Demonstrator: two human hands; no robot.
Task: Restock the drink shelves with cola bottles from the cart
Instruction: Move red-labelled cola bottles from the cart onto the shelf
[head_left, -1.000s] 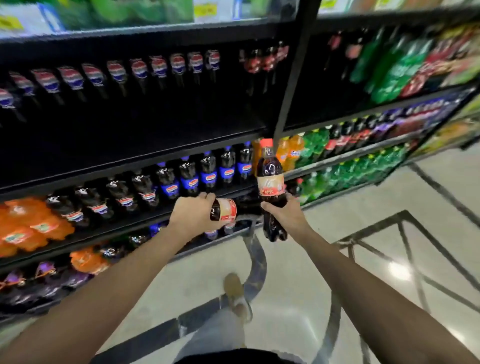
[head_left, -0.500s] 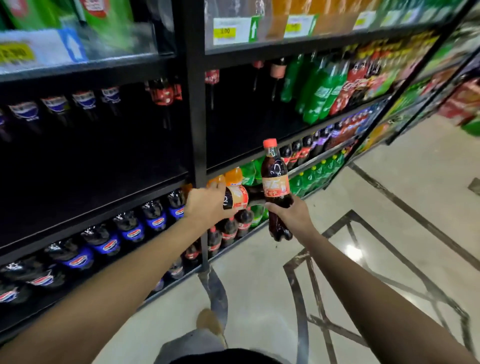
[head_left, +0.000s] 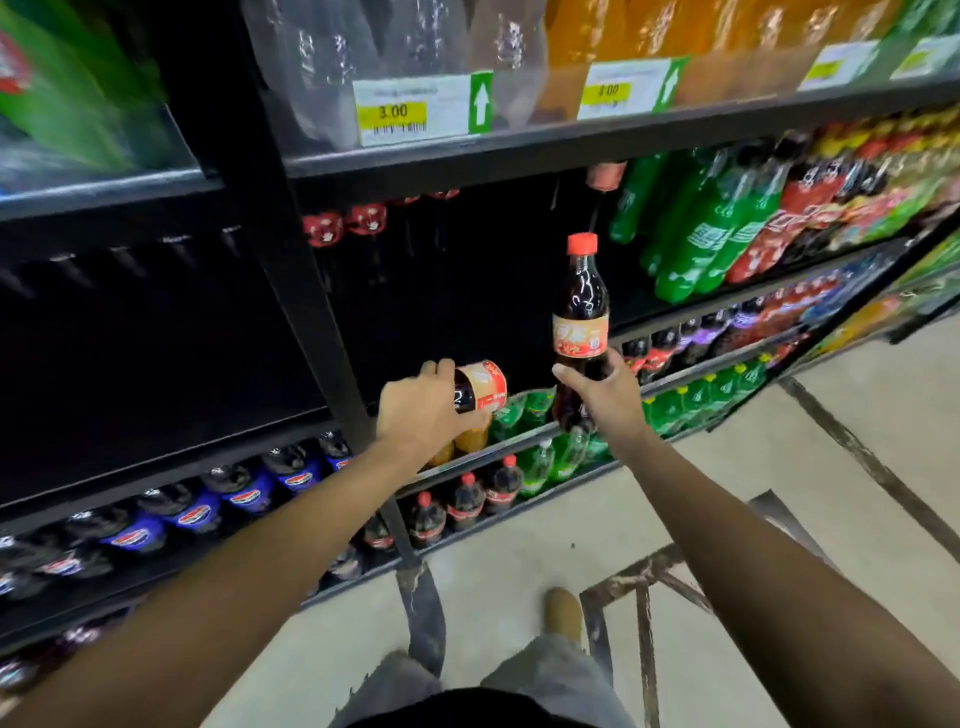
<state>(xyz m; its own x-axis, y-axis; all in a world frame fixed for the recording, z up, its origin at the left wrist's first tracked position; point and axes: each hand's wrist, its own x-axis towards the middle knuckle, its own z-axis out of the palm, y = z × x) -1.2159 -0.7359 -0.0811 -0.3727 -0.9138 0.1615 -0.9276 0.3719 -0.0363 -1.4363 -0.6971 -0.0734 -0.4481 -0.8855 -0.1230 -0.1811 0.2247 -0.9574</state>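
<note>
Before the shelves (head_left: 519, 150): right hand (head_left: 605, 392) grips an upright cola bottle (head_left: 580, 312); left hand (head_left: 421, 410) grips a tilted bottle (head_left: 480, 387).

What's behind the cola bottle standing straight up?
A dark shelf space, with green bottles beside it. The upright cola bottle and right hand hide whatever sits straight behind.

Floor (head_left: 857, 415) pale, evenly lit. Shelf bay (head_left: 156, 353) ahead of me deep in shadow. Green bottles (head_left: 67, 98) top left motion-blurred. Wide-angle bending toward the edges.
</note>
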